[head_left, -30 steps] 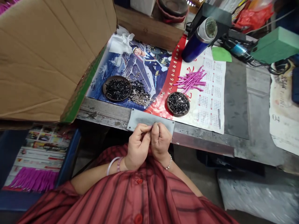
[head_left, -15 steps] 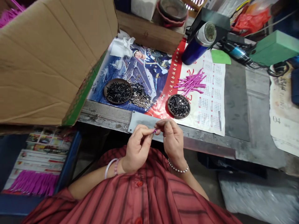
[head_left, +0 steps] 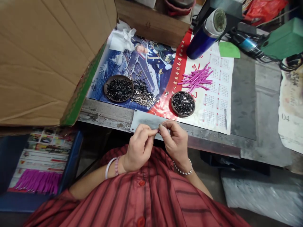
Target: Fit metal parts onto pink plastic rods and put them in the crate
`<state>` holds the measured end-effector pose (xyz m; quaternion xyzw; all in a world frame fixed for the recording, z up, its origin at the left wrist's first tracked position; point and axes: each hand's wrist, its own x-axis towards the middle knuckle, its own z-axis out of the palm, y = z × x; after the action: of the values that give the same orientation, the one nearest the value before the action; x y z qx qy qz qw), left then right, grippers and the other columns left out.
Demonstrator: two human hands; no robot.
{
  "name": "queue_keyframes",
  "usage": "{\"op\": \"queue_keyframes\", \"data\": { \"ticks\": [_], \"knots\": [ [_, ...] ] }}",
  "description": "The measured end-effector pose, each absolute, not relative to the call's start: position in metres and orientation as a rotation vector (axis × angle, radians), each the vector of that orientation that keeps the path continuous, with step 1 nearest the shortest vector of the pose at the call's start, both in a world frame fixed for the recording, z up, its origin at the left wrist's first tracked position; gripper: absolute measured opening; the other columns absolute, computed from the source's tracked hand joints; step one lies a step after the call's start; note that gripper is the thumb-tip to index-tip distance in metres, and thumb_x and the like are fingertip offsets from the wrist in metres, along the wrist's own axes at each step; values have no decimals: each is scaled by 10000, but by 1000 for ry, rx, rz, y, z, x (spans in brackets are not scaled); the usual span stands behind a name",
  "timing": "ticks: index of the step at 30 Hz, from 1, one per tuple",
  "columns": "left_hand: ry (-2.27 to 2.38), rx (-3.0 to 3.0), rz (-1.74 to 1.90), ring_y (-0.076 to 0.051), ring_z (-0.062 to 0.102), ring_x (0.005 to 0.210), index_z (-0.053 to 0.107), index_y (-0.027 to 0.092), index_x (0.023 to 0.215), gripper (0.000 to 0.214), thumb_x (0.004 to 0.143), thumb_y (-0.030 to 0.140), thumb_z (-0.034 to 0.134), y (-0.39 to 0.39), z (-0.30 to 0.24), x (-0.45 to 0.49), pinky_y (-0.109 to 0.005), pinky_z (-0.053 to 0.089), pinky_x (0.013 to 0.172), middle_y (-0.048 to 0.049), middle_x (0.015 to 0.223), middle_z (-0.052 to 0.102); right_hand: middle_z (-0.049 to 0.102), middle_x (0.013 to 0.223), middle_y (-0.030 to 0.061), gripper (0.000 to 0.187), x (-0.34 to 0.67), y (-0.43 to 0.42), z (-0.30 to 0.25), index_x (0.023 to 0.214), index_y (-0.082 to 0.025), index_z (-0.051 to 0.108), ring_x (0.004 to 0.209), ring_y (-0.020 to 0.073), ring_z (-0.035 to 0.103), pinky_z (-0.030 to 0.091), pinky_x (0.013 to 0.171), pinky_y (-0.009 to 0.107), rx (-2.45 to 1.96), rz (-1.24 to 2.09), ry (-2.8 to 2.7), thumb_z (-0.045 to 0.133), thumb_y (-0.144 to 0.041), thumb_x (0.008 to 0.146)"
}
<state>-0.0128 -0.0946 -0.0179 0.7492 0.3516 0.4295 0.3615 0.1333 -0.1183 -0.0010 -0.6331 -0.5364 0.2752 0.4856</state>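
My left hand [head_left: 139, 148] and my right hand [head_left: 174, 141] meet just above the table's front edge. Their fingertips pinch a tiny pink-and-dark piece [head_left: 159, 131], too small to make out in detail. Beneath them lies a dull metal plate [head_left: 145, 119]. Farther out, two dark round dishes hold black pins: one [head_left: 119, 88] on the left and one [head_left: 183, 103] nearer my right hand. A heap of small silver parts [head_left: 142, 94] lies beside the left dish, and a bundle of pink sticks [head_left: 196, 78] lies beyond the right dish.
A large cardboard box flap [head_left: 42, 60] overhangs the left side of the table. A blue vacuum flask [head_left: 207, 34] lies at the back, near a wooden box [head_left: 151, 23]. A green block [head_left: 284, 37] and cables sit at the back right.
My right hand has shifted right and my fingers have parted slightly, showing the pink piece between them. The whole view has moved slightly.
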Motion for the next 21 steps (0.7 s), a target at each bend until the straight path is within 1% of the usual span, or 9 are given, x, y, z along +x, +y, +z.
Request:
{"op": "queue_keyframes", "data": {
  "ticks": [6, 9, 11, 13, 15, 18, 21],
  "knots": [
    [936, 1934, 1105, -161, 615, 846, 620, 203, 1081, 210, 947, 77, 518, -94, -21, -13, -278, 542, 750, -50, 928, 589, 569, 749, -10, 172, 132, -118, -4, 800, -219, 549, 691, 147, 547, 468, 673, 284, -1553, 564, -1423, 554, -221, 972],
    [927, 1916, 1098, -159, 613, 854, 624, 197, 1081, 213, 944, 68, 524, -93, -21, -13, -275, 539, 760, -51, 931, 584, 573, 754, -13, 173, 130, -118, -7, 800, -215, 559, 696, 143, 552, 465, 672, 276, -1542, 618, -1346, 577, -239, 970],
    [921, 1885, 1099, -159, 613, 850, 634, 195, 1078, 209, 945, 73, 529, -92, -20, -13, -275, 538, 758, -49, 925, 586, 589, 756, -12, 192, 129, -119, -11, 812, -211, 582, 681, 139, 558, 467, 655, 273, -1516, 728, -1208, 573, -291, 986],
    [916, 1815, 1098, -159, 613, 839, 646, 196, 1064, 190, 951, 93, 533, -91, -20, -12, -275, 537, 746, -47, 911, 589, 601, 744, -7, 266, 127, -121, -17, 829, -206, 609, 653, 140, 564, 475, 629, 275, -1463, 868, -1052, 527, -378, 1014],
    [925, 1696, 1078, -158, 617, 829, 657, 195, 1030, 152, 959, 127, 541, -90, -20, -11, -273, 536, 737, -44, 900, 593, 599, 718, 1, 396, 125, -123, -23, 794, -202, 614, 619, 144, 565, 481, 596, 283, -1407, 991, -944, 455, -475, 1033],
    [940, 1478, 1008, -152, 626, 802, 664, 186, 982, 105, 965, 189, 560, -91, -21, -10, -260, 538, 714, -41, 896, 599, 559, 636, 4, 568, 122, -125, -30, 655, -204, 555, 554, 145, 537, 460, 531, 286, -1372, 1107, -908, 383, -609, 1016],
    [933, 1337, 957, -139, 624, 765, 665, 182, 963, 100, 960, 217, 572, -94, -21, -8, -245, 540, 689, -35, 889, 598, 487, 540, -15, 612, 119, -126, -32, 582, -212, 486, 497, 132, 467, 402, 480, 271, -1408, 1138, -988, 384, -650, 997]
  ]
}}
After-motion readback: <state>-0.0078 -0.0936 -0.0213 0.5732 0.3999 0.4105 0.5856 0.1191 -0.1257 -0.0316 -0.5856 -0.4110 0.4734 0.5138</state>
